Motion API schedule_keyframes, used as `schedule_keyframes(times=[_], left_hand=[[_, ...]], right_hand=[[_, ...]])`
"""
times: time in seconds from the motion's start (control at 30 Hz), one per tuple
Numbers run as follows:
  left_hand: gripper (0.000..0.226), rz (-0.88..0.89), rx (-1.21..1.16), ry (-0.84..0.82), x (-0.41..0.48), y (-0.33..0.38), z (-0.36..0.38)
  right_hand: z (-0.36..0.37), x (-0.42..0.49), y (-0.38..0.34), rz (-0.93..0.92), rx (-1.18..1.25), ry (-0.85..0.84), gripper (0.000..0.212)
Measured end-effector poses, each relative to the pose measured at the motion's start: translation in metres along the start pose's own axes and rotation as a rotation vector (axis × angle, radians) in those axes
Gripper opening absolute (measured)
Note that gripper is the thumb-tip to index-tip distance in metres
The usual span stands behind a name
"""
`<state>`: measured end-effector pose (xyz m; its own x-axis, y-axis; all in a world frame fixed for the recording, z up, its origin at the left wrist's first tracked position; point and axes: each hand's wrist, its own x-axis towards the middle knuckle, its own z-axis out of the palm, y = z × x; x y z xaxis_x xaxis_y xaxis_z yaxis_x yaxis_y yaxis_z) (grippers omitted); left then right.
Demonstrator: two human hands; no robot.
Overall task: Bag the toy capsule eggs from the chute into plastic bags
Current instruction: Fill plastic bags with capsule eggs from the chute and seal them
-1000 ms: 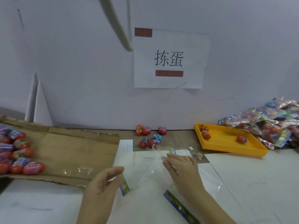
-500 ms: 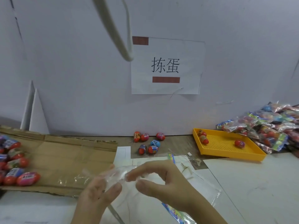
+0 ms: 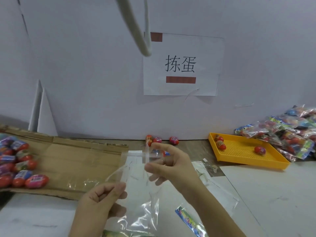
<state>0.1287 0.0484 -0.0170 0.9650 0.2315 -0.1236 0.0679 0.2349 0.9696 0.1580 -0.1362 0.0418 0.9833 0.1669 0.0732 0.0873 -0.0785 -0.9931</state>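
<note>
You held one clear plastic bag (image 3: 136, 182) up at the lower centre of the frame, above the white table (image 3: 273, 194). Your left hand (image 3: 100, 202) was curled nearly closed, pinching the bag's near edge between thumb and forefinger, while your right hand (image 3: 171, 165) was half open, thumb and fingertips drawn together on the upper edge by the clear flap. The film was so transparent that I could not tell whether the mouth had parted yet; it looked flat. No egg was in either hand. The capsule eggs (image 3: 18, 166) you needed lay heaped on the cardboard chute (image 3: 77, 156) at the left edge of the frame, well apart from the bag, with a few strays (image 3: 174, 140) against the wall at centre, three more in the yellow tray (image 3: 248, 156) at right, and filled bags (image 3: 290, 132) piled beyond it. To do this step well, you probably wanted to rub the two layers apart with the right fingertips, keep the left pinch on one layer only, and hold the mouth wide and facing the chute before letting go to reach for eggs, so the film did not cling shut again.
</note>
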Motion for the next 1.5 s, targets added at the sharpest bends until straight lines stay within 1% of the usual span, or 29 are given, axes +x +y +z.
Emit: schedule_keyframes(times=[0.07,0.1,0.17,0.27,0.3,0.33,0.4,0.43,0.47,0.5,0.57,0.63,0.67,0.7,0.77,0.87,0.9,0.97,1.0,1.07,1.13,1.17,1.23,1.27,1.33,1.37,1.4,1.43,1.5], left_hand=[[0.015,-0.015,-0.027,0.044,0.004,-0.001,-0.003],[0.014,-0.020,-0.025,0.053,0.004,-0.001,-0.004],[0.011,-0.005,0.041,0.048,0.003,-0.001,-0.005],[0.014,0.052,0.262,0.062,0.002,-0.008,-0.009],[0.014,0.060,0.337,0.064,0.002,-0.010,-0.010],[0.013,0.065,0.404,0.068,0.001,-0.012,-0.011],[0.012,0.100,0.522,0.092,0.000,-0.014,-0.010],[0.011,0.137,0.571,0.111,-0.002,-0.013,-0.008],[0.013,0.185,0.604,0.129,-0.004,-0.013,-0.006],[0.024,0.233,0.615,0.133,-0.007,-0.012,-0.005],[0.069,0.288,0.540,0.069,-0.014,-0.009,-0.001],[0.111,0.277,0.396,-0.039,-0.020,-0.004,0.003],[0.121,0.257,0.323,-0.086,-0.021,-0.004,0.005],[0.124,0.228,0.243,-0.123,-0.020,-0.005,0.006],[0.107,0.192,0.112,-0.147,-0.017,-0.007,0.008],[0.056,0.206,0.103,-0.101,-0.015,-0.003,0.006],[0.044,0.211,0.106,-0.086,-0.015,-0.002,0.006],[0.023,0.209,0.094,-0.035,-0.013,-0.002,0.005],[0.011,0.206,0.087,0.002,-0.011,-0.002,0.004],[0.015,0.204,0.104,0.091,-0.007,-0.004,0.001],[0.019,0.172,0.151,0.145,-0.002,-0.004,-0.007],[0.018,0.157,0.223,0.147,0.000,-0.006,-0.010],[0.022,0.155,0.496,0.109,0.002,-0.008,-0.014],[0.035,0.166,0.657,0.079,0.001,-0.010,-0.014],[0.075,0.196,0.897,-0.001,-0.004,-0.010,-0.012],[0.089,0.202,0.946,-0.055,-0.007,-0.008,-0.010],[0.095,0.214,0.955,-0.117,-0.012,-0.005,-0.007],[0.092,0.224,0.944,-0.182,-0.017,-0.003,-0.005],[0.071,0.228,0.927,-0.257,-0.022,0.000,-0.003]], right_hand=[[-0.008,0.001,0.002,0.128,-0.018,-0.119,0.065],[-0.010,0.002,0.004,0.165,-0.046,-0.139,0.061],[-0.011,0.003,0.006,0.183,-0.085,-0.063,0.043],[-0.020,0.007,0.007,0.118,-0.179,0.153,0.017],[-0.024,0.007,0.006,0.075,-0.281,0.218,0.010],[-0.030,0.008,0.006,0.035,-0.470,0.267,0.004],[-0.039,0.005,0.006,-0.020,-0.990,0.331,0.007],[-0.041,0.002,0.003,-0.052,-1.126,0.333,0.009],[-0.043,0.000,-0.002,-0.065,-1.104,0.284,0.009],[-0.043,-0.002,-0.008,-0.065,-0.968,0.192,0.008],[-0.037,-0.007,-0.014,-0.050,-0.757,0.018,0.011],[-0.028,-0.010,-0.014,-0.083,-0.759,-0.025,0.015],[-0.022,-0.012,-0.014,-0.096,-0.719,-0.050,0.016],[-0.015,-0.014,-0.014,-0.092,-0.640,-0.098,0.016],[-0.005,-0.014,-0.013,-0.064,-0.509,-0.210,0.013],[-0.001,-0.013,-0.013,-0.050,-0.440,-0.273,0.010],[-0.002,-0.013,-0.013,-0.037,-0.415,-0.287,0.010],[-0.006,-0.014,-0.016,-0.028,-0.346,-0.270,0.010],[-0.010,-0.013,-0.017,-0.047,-0.311,-0.211,0.010],[-0.019,-0.011,-0.019,-0.110,-0.210,-0.024,0.010],[-0.031,-0.010,-0.021,-0.132,-0.094,0.104,0.011],[-0.036,-0.009,-0.022,-0.126,-0.066,0.125,0.016],[-0.043,-0.010,-0.022,-0.107,-0.042,0.117,0.025],[-0.044,-0.010,-0.022,-0.097,-0.025,0.108,0.025],[-0.046,-0.009,-0.020,-0.075,0.006,0.082,0.022],[-0.045,-0.008,-0.020,-0.061,0.015,0.065,0.021],[-0.044,-0.008,-0.020,-0.044,0.013,0.041,0.020],[-0.042,-0.008,-0.020,-0.032,0.006,0.018,0.019],[-0.038,-0.009,-0.020,-0.034,-0.011,0.007,0.017]])
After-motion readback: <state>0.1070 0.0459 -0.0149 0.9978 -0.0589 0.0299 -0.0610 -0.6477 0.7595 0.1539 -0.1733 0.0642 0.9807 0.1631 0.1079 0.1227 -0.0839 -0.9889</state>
